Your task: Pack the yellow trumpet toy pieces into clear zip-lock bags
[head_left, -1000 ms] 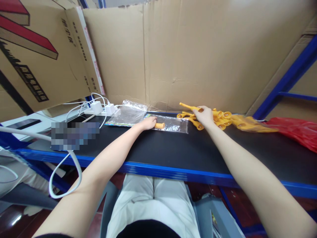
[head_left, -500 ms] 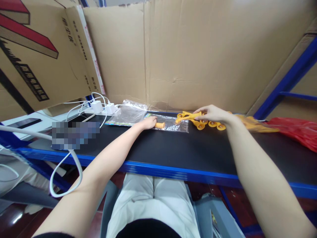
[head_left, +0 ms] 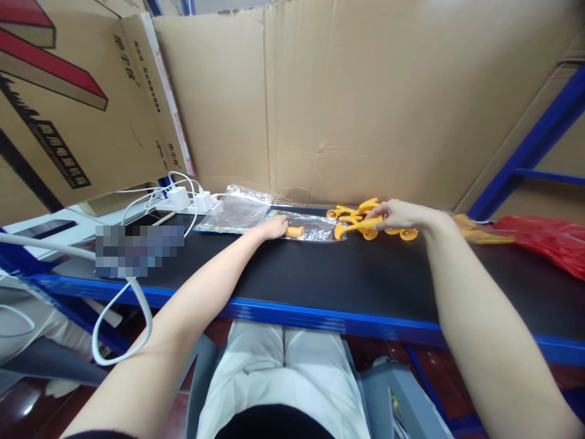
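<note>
My left hand (head_left: 275,227) is closed around an orange plastic piece with a flared round end (head_left: 295,231), which pokes out to the right of the fingers. Beneath that hand lies a clear plastic bag (head_left: 317,225) with a colourful printed edge. My right hand (head_left: 397,214) pinches a yellow-orange plastic piece with a curved end (head_left: 342,230), held over the bag's right end. Around the right fingers lie several more yellow plastic parts (head_left: 369,206), some with round cup-like ends (head_left: 409,234). My right hand partly hides this pile.
More clear bags (head_left: 242,206) lie left of my left hand, near a white power strip with plugs (head_left: 203,200) and cables. A red plastic bag (head_left: 548,241) and yellow bagged parts (head_left: 482,231) are on the right. Cardboard (head_left: 365,103) walls the back of the black tabletop (head_left: 320,274).
My right hand has moved slightly right with the yellow piece, whose end shifted from the bag's middle toward its right edge. My left hand stays in place.
</note>
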{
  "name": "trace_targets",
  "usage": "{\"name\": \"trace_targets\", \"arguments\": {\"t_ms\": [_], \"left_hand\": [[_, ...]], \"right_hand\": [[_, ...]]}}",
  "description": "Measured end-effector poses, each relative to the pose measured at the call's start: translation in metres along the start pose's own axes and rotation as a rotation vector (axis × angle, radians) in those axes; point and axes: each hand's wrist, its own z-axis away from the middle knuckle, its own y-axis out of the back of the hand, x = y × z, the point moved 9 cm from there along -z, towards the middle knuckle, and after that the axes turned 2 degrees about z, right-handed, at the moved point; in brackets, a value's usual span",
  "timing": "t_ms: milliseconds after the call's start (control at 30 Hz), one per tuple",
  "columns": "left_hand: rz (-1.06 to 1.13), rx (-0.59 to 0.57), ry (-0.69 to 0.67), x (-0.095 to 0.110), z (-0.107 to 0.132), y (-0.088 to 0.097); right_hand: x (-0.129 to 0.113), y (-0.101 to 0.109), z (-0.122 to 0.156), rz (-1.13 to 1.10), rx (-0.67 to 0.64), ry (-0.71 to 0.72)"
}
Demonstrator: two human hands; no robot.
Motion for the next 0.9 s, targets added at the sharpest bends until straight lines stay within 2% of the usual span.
{"name": "trace_targets", "arguments": {"t_ms": [133, 333, 533, 633, 733, 900], "left_hand": [[0.006, 0.004, 0.018, -0.001, 0.001, 0.001], [0.004, 0.009, -0.002, 0.000, 0.002, 0.002], [-0.044, 0.022, -0.003, 0.002, 0.001, 0.002], [-0.041, 0.016, -0.012, 0.003, 0.001, 0.002], [-0.021, 0.003, -0.041, 0.005, 0.000, 0.000], [0.011, 0.000, -0.103, 0.012, -0.001, -0.003]], "right_hand": [[-0.004, -0.016, -0.006, -0.045, -0.097, 0.006], [-0.033, -0.038, -0.006, -0.164, -0.234, 0.127], [-0.041, -0.039, 0.001, -0.251, -0.301, 0.194], [-0.047, -0.041, -0.004, -0.239, -0.253, 0.176], [-0.051, -0.047, -0.014, -0.228, -0.135, 0.066], [-0.068, -0.066, -0.029, -0.452, 0.073, -0.011]]}}
